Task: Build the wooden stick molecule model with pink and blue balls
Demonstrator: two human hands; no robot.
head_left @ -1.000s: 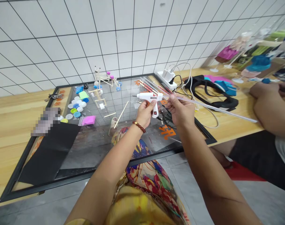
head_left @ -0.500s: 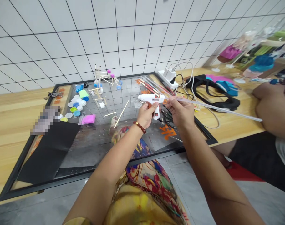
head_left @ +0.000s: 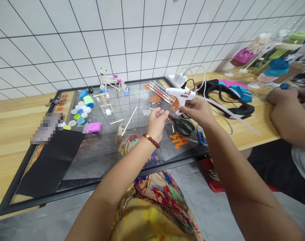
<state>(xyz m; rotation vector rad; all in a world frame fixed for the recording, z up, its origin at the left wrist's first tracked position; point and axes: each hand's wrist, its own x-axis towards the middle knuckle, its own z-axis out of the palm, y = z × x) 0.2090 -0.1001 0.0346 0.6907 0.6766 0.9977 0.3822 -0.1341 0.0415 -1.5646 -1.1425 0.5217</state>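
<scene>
A white hot glue gun [head_left: 181, 95] is in my right hand [head_left: 199, 111], gripped around its lower handle. Its nozzle points left, and a long translucent glue stick [head_left: 225, 108] trails from its back end to the right, blurred at the tip. My left hand [head_left: 157, 125], wearing a beaded bracelet, hovers left of the gun, loosely curled with nothing visible in it. Under and between the hands lie a coiled black cable [head_left: 183, 126], blue-handled snips [head_left: 201, 135] and orange cut-out characters [head_left: 178, 140]. Red-and-white sticks [head_left: 160, 93] lie behind the left hand.
A black-framed glass board [head_left: 102, 157] covers much of the table. On it are a stick model [head_left: 105, 100], bottle caps [head_left: 80, 113], a pink clay packet [head_left: 93, 127] and black paper [head_left: 50, 160]. A power strip [head_left: 178, 82], black straps [head_left: 232, 100] and another person's arm [head_left: 288, 117] are rightward.
My left hand has let go of the glue gun. The right hand has moved from the glue stick to the handle, and the gun has shifted right and away from me.
</scene>
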